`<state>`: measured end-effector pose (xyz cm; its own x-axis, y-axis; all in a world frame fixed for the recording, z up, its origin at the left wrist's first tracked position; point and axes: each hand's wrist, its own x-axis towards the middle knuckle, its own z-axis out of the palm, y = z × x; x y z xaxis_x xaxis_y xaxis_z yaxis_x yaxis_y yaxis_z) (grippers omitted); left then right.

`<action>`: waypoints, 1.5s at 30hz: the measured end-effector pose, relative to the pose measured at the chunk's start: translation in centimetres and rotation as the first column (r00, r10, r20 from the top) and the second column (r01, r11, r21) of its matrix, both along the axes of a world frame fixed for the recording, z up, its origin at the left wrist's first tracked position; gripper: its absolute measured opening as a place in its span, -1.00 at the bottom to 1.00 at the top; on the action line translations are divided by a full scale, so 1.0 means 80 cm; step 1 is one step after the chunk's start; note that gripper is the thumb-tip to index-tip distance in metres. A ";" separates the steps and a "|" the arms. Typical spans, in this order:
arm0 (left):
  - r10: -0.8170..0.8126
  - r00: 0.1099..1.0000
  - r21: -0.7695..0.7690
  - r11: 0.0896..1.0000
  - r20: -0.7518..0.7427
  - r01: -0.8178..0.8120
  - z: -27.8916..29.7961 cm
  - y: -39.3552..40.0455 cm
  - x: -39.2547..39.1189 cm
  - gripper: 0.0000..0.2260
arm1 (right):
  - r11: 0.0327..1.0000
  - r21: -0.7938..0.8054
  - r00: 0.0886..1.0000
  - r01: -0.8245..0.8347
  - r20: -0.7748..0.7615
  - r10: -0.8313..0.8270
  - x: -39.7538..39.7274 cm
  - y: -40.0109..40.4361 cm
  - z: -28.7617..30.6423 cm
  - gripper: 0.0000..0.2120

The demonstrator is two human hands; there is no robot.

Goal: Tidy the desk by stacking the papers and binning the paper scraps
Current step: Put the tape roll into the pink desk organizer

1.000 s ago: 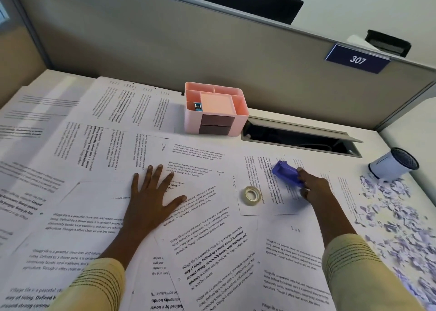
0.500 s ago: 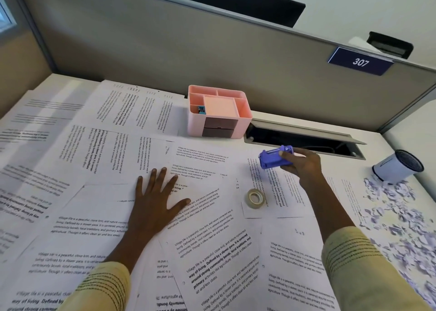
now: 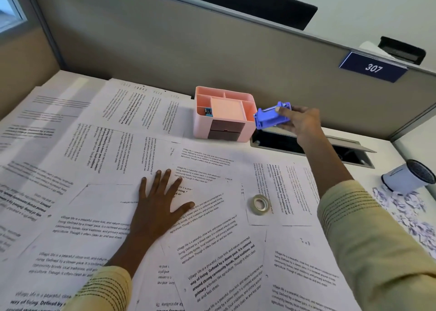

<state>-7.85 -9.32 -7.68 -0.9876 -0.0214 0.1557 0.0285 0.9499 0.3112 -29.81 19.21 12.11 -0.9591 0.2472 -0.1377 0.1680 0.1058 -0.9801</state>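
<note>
From the head camera, the right hand (image 3: 299,122) is holding a small blue stapler-like tool (image 3: 271,116) in the air, fingers and thumb closing around its far end, just beside the right edge of the pink organizer (image 3: 224,114) that is standing against the grey partition (image 3: 165,46). The tool is tilting, its near end pointing toward the organizer, and it is hanging above the open cable slot (image 3: 306,145) in the desk (image 3: 387,150).

The left hand (image 3: 160,204) is lying flat with fingers spreading wide, palm pressing down on the printed papers (image 3: 212,251), gripping nothing. These sheets are covering nearly the whole desk, overlapping at many angles rather than sitting in a pile.

A roll of clear tape (image 3: 260,204) is resting on one sheet, between the two arms. At the far right, a white cup (image 3: 408,177) is lying on its side, and the paper scraps (image 3: 410,214) are spreading across the desk just below it, reaching the right edge of the view.
</note>
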 end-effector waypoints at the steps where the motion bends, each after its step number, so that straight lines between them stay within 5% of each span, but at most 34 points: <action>1: 0.001 1.000 -0.006 1.000 0.002 -0.001 0.000 0.000 0.000 -0.26 | 1.000 0.019 1.000 0.005 -0.001 -0.005 -0.008 -0.005 0.002 -0.69; 6: 0.006 1.000 -0.019 1.000 0.005 -0.006 0.000 0.000 0.000 -0.26 | 0.997 0.053 0.999 0.050 0.020 -0.051 -0.039 -0.028 -0.001 -0.68; 13: 0.009 1.000 0.003 1.000 0.001 -0.009 0.000 0.001 0.000 -0.28 | 0.983 0.134 0.992 0.124 -0.005 -0.125 -0.062 -0.044 -0.020 -0.41; 33: 0.014 0.999 0.016 1.000 0.029 -0.014 0.002 0.001 -0.002 -0.29 | 0.886 0.448 0.991 0.121 -0.009 -0.131 -0.068 -0.070 -0.037 -0.52; 45: 0.007 1.000 0.007 1.000 0.027 -0.007 0.004 0.002 -0.002 -0.29 | 0.859 0.498 0.991 0.116 -0.001 -0.133 -0.060 -0.087 -0.052 -0.56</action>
<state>-7.99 -9.19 -7.35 -0.9912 -0.0291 0.1293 0.0137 0.9478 0.3185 -34.64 12.23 7.94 -0.9128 0.4083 0.0043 0.2434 0.5524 -0.7973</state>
